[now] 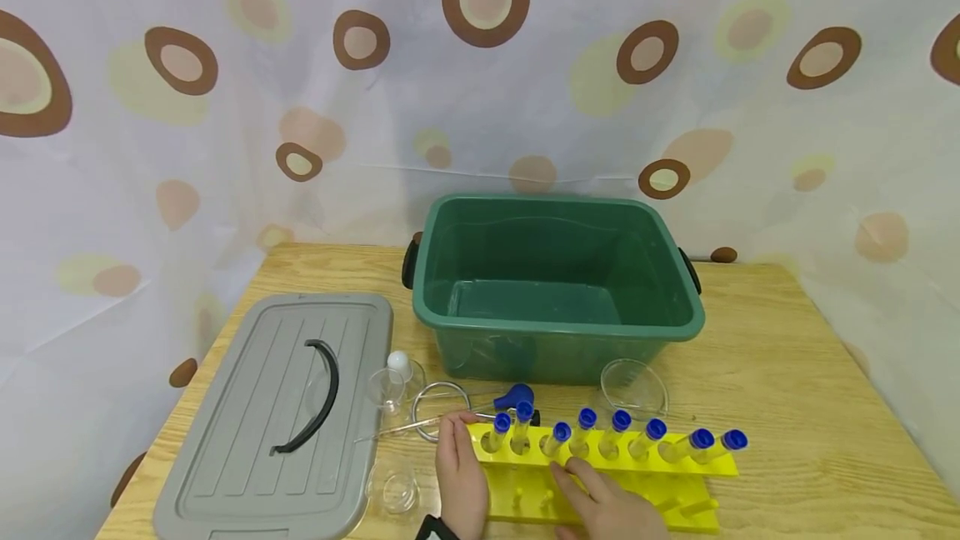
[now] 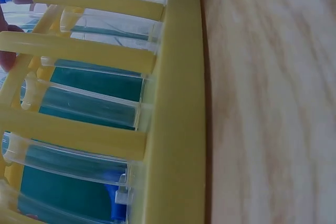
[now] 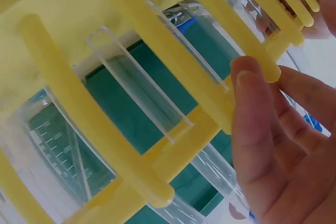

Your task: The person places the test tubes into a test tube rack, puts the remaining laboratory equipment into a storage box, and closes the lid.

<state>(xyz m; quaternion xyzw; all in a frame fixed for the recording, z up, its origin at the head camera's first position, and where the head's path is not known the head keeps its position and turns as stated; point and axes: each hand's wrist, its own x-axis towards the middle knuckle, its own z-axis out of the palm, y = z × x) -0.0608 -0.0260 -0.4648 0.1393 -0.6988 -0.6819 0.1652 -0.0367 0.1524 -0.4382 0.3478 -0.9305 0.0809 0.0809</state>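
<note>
A yellow test tube rack [image 1: 600, 450] stands at the table's front, holding several clear test tubes [image 2: 89, 106] with blue caps [image 1: 587, 417]. One tube near its left part leans more than its neighbours. My left hand [image 1: 459, 473] holds the rack's left end, fingers upright along it and thumb over the corner. At the front, my right hand [image 1: 611, 507] grips the upper shelf's edge below the leaning tube. In the right wrist view its thumb [image 3: 252, 119] lies beside a yellow peg, with the other fingers past the shelf.
Behind the rack sits a green tub [image 1: 558, 352] with black handles. A grey lid [image 1: 262, 407] lies at left. Between them are clear glass vessels [image 1: 397, 492], a metal ring [image 1: 441, 412], a thin rod [image 1: 397, 428] and a blue bulb [image 1: 516, 395]. A clear round vessel [image 1: 634, 387] stands behind the rack.
</note>
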